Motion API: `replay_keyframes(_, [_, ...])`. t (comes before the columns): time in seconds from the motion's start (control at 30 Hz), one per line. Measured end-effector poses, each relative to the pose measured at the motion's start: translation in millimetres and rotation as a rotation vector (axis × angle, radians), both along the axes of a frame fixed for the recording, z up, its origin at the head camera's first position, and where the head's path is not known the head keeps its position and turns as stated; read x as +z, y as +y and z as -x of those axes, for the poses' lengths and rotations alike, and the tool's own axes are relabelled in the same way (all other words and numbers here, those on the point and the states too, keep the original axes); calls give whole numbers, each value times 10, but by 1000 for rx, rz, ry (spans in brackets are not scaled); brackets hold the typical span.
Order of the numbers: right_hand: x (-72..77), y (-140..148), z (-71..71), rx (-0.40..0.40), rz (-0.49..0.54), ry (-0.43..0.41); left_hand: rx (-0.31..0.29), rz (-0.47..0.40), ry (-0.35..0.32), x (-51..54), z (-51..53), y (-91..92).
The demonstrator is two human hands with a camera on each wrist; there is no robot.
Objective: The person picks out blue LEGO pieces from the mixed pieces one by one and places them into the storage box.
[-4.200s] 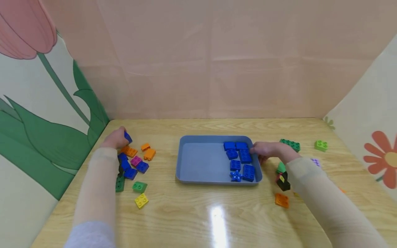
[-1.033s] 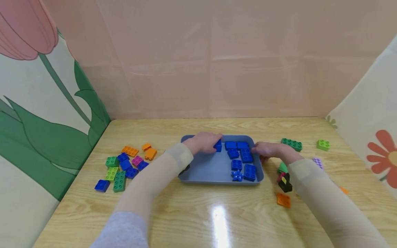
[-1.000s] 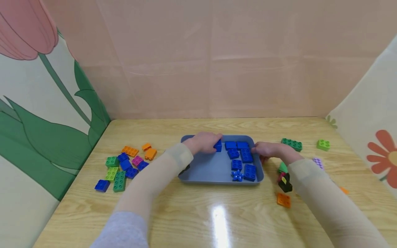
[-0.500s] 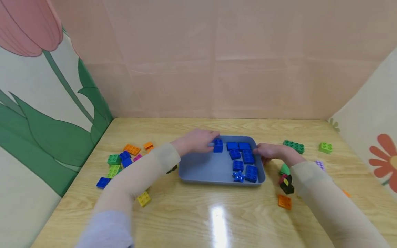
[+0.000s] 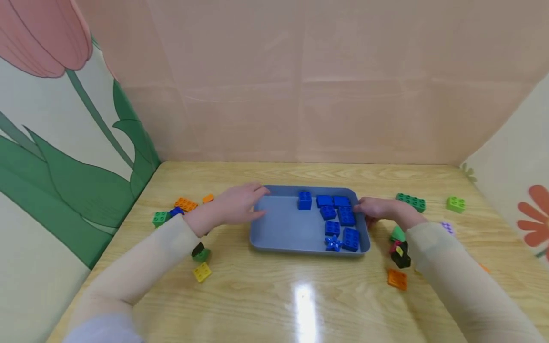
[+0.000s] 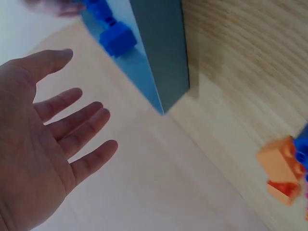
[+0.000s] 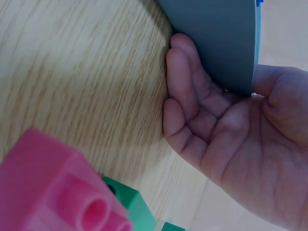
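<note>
A grey-blue tray [image 5: 279, 245] lies on the table with several blue bricks along its right side, among them a large brick [image 5: 350, 239] and a star-shaped piece [image 5: 333, 243]. One blue brick [image 5: 305, 200] stands apart near the tray's back wall. My left hand [image 5: 233, 205] is over the tray's left end, fingers spread and holding nothing; the left wrist view shows the bare palm [image 6: 38, 139]. My right hand [image 5: 377, 208] grips the tray's right wall, with the thumb inside and curled fingers [image 7: 180, 72] against the outer face.
Left of the tray lie orange bricks [image 5: 186, 204], a green brick [image 5: 160, 218] and a yellow brick [image 5: 202, 272], others hidden under my left arm. On the right are a dark green brick [image 5: 410, 202], a lime brick [image 5: 455, 204], an orange plate [image 5: 397, 279] and a black piece [image 5: 401, 255].
My left hand carried a blue brick from the left pile into the tray, let it go near the back wall and drew back leftward. The right hand stays on the tray's wall.
</note>
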State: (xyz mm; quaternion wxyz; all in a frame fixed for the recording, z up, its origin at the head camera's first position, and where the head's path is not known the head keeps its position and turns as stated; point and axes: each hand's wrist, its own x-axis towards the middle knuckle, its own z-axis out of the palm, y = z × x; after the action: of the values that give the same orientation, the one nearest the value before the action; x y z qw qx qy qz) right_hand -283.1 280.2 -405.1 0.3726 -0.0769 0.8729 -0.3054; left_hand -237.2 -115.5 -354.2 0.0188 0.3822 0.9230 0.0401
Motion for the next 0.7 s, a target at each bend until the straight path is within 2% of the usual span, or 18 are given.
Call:
replay_keyframes(0.07, [-3, -2, 6, 7, 5, 1, 34, -51, -10, 17, -62, -133])
replay_keyframes(0.2, [-19, -24, 16, 17, 11, 3, 146, -141, -36, 72, -153, -432])
replay_keyframes(0.33, [-38, -38, 28, 17, 5, 5, 266, -190, -71, 102, -189, -727])
replay_keyframes(0.43, [-27, -43, 34, 15, 7, 2, 332, -214, -102, 95, -202, -908])
replay_keyframes(0.57, [-8, -45, 30, 12, 6, 2, 370, -226, -131, 51, -251, -1062])
replay_keyframes(0.7, [-38, -56, 38, 14, 10, 13, 371, -202, -148, -44, -318, -1138])
